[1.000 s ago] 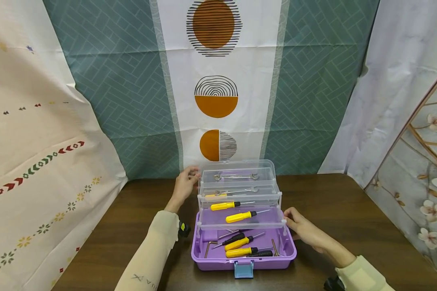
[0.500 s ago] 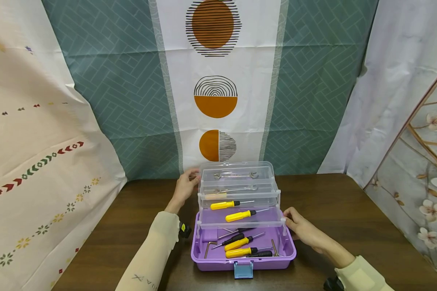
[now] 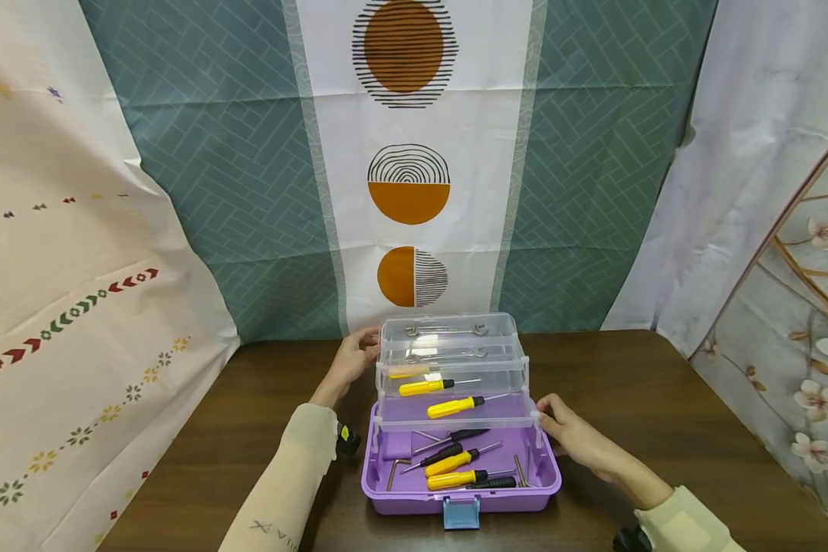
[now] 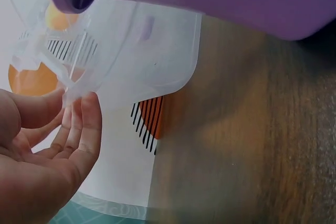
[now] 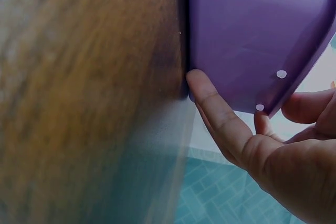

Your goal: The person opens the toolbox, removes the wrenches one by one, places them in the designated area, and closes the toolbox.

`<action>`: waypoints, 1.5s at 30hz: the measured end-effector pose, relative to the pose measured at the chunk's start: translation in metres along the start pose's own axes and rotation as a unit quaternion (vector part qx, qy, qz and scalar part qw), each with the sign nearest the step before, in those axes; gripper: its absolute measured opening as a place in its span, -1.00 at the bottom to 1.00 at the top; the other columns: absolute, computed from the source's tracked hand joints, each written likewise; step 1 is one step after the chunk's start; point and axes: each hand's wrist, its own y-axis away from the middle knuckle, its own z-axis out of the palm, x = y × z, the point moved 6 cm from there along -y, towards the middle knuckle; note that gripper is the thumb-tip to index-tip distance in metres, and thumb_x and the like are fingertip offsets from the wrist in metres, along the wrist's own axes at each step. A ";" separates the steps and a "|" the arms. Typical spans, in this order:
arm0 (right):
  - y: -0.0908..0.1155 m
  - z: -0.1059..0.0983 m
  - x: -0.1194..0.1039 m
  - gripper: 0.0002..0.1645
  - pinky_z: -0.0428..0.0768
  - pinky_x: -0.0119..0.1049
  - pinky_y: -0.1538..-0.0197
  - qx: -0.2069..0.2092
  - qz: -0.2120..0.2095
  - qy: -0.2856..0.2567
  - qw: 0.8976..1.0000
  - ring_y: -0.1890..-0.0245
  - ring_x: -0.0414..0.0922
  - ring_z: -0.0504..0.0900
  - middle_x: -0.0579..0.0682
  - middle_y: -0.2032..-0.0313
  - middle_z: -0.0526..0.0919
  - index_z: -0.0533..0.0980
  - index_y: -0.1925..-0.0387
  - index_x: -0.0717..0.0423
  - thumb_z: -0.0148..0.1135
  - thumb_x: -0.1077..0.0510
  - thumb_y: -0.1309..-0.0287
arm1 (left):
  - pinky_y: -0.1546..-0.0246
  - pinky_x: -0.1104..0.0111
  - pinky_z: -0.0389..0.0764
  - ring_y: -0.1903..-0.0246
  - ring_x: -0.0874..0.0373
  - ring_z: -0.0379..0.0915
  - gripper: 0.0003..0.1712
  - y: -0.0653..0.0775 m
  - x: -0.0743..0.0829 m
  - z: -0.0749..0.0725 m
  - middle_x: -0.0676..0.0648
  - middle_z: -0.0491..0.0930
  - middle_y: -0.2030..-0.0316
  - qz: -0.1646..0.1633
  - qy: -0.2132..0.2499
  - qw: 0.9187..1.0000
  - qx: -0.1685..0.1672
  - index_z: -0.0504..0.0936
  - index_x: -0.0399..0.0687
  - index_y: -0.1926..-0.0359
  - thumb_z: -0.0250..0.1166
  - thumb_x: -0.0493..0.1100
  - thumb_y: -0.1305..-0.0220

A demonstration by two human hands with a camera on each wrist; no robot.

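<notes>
A purple toolbox [image 3: 414,502] stands on the table with its clear lid [image 3: 455,320] raised and two stepped trays [image 3: 504,424] unfolded. My left hand [image 3: 350,360] pinches the clear lid's left edge between thumb and fingertips, as the left wrist view shows at the plastic corner [image 4: 73,95]. On the toolbox's right side, my right hand [image 3: 579,441] holds the back corner, one finger [image 5: 220,111] laid along the purple wall and the thumb at the rim. Yellow screwdrivers [image 3: 448,409] lie in the trays. Wrenches [image 3: 412,333] show through the clear plastic.
In the base lie more screwdrivers [image 3: 448,462] and bent hex keys [image 3: 395,466]. A blue latch [image 3: 461,514] hangs at the front. Patterned cloth [image 3: 414,115] hangs behind the dark wooden table [image 3: 269,422].
The lid's upper edge and the upper trays have come down slightly. My left hand has sunk a little with the lid. My right hand stays at the toolbox's corner.
</notes>
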 end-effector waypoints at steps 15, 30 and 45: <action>-0.001 0.000 0.000 -0.76 0.69 0.14 0.00 -0.002 -0.001 -0.003 1.000 -0.11 0.23 0.53 0.36 -0.10 0.35 0.19 -0.08 0.31 -0.18 0.17 -0.66 | -0.06 0.05 0.69 0.07 -0.03 0.58 -0.55 -0.003 -0.019 0.006 -0.28 0.59 -0.02 -0.032 -0.005 0.999 -0.019 0.51 -0.35 -0.35 0.06 -0.41 -0.50; -0.001 0.000 0.000 -0.77 0.70 0.14 0.01 0.006 0.002 -0.006 1.000 -0.11 0.21 0.53 0.36 -0.08 0.36 0.20 -0.06 0.31 -0.14 0.18 -0.65 | -0.06 0.15 0.70 0.05 0.03 0.58 -0.51 -0.006 -0.030 0.007 -0.26 0.60 -0.03 -0.063 0.034 0.997 -0.030 0.49 -0.34 -0.37 0.04 -0.44 -0.47; -0.001 0.000 0.000 -0.78 0.69 0.14 -0.02 0.003 0.007 -0.004 1.000 -0.12 0.20 0.50 0.31 -0.08 0.33 0.20 -0.07 0.29 -0.16 0.17 -0.66 | -0.05 0.13 0.70 0.04 -0.01 0.58 -0.53 -0.003 -0.036 0.009 -0.30 0.59 -0.06 -0.080 0.023 0.996 -0.039 0.48 -0.38 -0.37 0.02 -0.41 -0.51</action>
